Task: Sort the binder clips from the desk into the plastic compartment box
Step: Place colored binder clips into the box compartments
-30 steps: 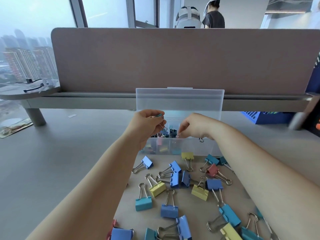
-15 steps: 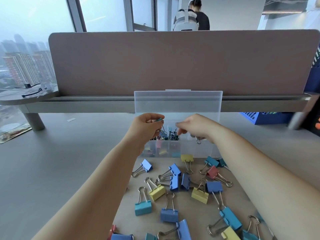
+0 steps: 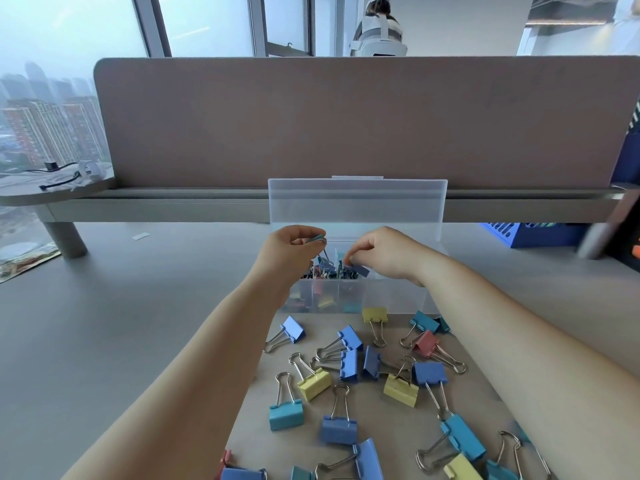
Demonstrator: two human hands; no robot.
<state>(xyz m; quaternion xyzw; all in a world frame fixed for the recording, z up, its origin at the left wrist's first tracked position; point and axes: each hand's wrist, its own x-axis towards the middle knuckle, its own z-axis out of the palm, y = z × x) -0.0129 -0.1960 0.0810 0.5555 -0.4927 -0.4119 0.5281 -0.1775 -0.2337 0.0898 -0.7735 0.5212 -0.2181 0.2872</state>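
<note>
A clear plastic compartment box (image 3: 398,299) stands open on the desk, its lid (image 3: 356,206) upright behind it, with small coloured clips inside. My left hand (image 3: 291,251) hovers over the box's left part and pinches a small teal binder clip (image 3: 319,239). My right hand (image 3: 384,252) is over the middle of the box and pinches a small blue binder clip (image 3: 358,270) just above the clips inside. Several large blue, teal, yellow and red binder clips (image 3: 349,365) lie loose on a brown mat in front of the box.
A tall brown partition (image 3: 346,119) with a grey shelf closes the desk's far side. A blue crate (image 3: 533,233) sits at the right behind the box. A person is seen beyond the partition. A round side table (image 3: 52,188) holds cables at the left.
Both hands stayed over the box. The right hand has shifted slightly and a small blue clip now shows beneath its fingers. The head camera tilted a little.
</note>
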